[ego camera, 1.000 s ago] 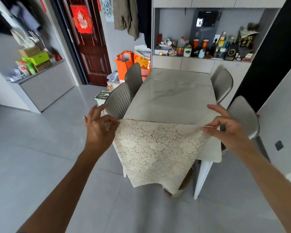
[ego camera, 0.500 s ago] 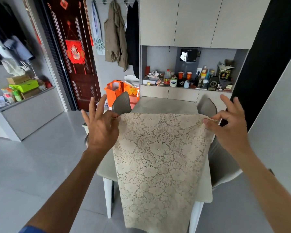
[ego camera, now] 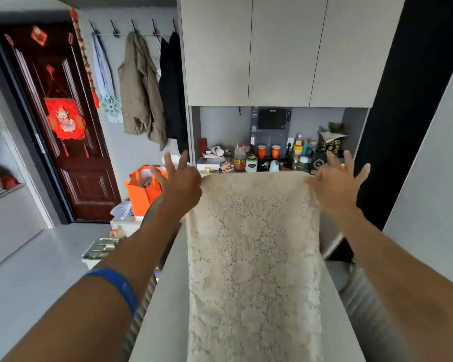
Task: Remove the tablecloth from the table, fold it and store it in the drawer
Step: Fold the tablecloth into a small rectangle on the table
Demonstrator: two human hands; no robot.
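You've got the cloth (ego camera: 254, 257) held up by its top corners, draped down over the bench (ego camera: 162, 309). Left hand (ego camera: 179, 188) pinches one corner, right hand (ego camera: 334, 190) pinches the other, and the rest of your fingers (ego camera: 169, 163) are splayed wide.

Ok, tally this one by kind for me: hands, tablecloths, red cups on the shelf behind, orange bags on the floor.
hands: 2 (left hand, right hand)
tablecloth: 1
red cups: 2
orange bag: 1
Total: 6
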